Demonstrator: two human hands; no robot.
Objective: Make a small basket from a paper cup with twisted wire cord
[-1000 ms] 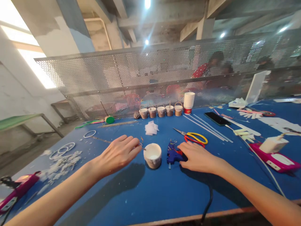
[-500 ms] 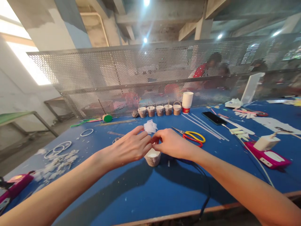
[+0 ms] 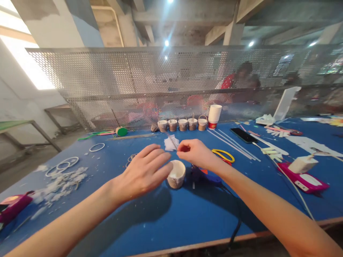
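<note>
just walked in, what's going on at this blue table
A person's right hand pinches a thin, blurred strip near an upright small cup. The left hand is at the cup's side; whether it touches is unclear. A blue glue gun lies beside the cup, and five similar cups stand in a row behind.

Daylight blew out the window (image 3: 32,67) at left, ceiling lights (image 3: 167,43) flared in streaks, soft shadows fell across the desk (image 3: 160,228), and the perforated screen (image 3: 107,75) looked hazy.
</note>
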